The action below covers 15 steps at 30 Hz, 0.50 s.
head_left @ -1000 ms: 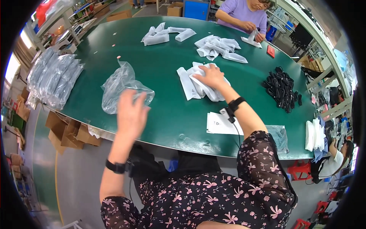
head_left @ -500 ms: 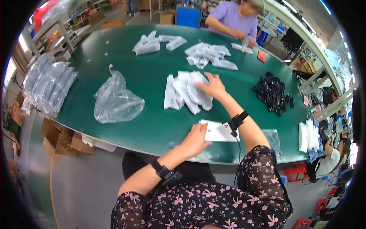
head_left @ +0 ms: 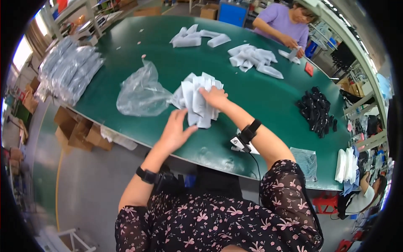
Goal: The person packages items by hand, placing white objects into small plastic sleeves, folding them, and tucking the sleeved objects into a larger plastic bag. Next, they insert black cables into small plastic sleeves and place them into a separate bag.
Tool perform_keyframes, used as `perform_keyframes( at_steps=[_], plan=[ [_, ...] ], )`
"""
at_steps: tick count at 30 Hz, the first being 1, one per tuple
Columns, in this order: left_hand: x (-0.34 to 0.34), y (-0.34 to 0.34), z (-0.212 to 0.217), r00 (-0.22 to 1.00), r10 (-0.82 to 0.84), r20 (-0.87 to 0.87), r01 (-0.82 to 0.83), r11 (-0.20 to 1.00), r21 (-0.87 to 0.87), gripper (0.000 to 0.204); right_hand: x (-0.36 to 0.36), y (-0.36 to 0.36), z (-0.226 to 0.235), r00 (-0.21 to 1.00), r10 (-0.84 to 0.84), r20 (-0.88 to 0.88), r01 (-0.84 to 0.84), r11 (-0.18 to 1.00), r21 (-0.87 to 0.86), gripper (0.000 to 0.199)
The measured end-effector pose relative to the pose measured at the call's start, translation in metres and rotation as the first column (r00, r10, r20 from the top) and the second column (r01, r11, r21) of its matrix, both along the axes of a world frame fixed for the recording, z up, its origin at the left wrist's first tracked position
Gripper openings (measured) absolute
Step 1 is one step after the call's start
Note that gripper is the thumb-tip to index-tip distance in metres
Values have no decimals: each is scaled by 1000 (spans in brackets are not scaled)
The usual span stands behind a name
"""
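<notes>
Head view: a stack of white pouches [head_left: 196,98] is lying near the middle of the green bench [head_left: 268,105], its pieces overlapping and fanning at uneven angles. The right hand [head_left: 216,97] is resting on the right side of this stack, its thumb reaching across the upper faces; its grip is touching the pouches, but whether it is closing around them I cannot tell. The left hand [head_left: 175,131] is hovering at the stack's lower left, its grip standing open with thumb and fingers parting; fingertip contact is uncertain.

A crumpled clear bag [head_left: 140,98] is lying just left of the stack. White paper [head_left: 248,148] is showing partly below the right wrist, which is wearing a black band [head_left: 250,131]. A clear striped packet [head_left: 304,161] is lying near the front edge, right of the paper. Farther right, black cables [head_left: 315,111] are forming a heap.

Toward the far side, two looser groups are lying apart: one of white sleeves at centre right [head_left: 251,58], another farther left [head_left: 187,38]. Plastic-wrapped bundles [head_left: 69,69] are sitting at the left edge. Across the bench, a co-worker in purple [head_left: 279,21] is handling a pale piece near a red object [head_left: 309,69].
</notes>
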State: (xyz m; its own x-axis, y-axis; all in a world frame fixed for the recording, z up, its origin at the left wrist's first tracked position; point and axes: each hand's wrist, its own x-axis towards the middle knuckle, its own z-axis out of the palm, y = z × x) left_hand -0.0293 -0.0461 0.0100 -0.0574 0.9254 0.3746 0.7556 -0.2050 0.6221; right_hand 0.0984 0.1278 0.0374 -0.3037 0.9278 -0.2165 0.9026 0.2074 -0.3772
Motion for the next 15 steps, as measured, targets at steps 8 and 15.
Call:
perform_keyframes(
  at_steps=[8, 15],
  plan=[
    [-56, -24, 9, 964, 253, 87, -244, 965, -101, 76, -10, -40, 23, 822, 38, -568, -355, 815, -458, 49],
    [-44, -45, -7, 934, 356, 22, -354, 919, 172, 80, -27, -16, -7, 525, 840, -137, -685, 512, 518, 25]
  ],
)
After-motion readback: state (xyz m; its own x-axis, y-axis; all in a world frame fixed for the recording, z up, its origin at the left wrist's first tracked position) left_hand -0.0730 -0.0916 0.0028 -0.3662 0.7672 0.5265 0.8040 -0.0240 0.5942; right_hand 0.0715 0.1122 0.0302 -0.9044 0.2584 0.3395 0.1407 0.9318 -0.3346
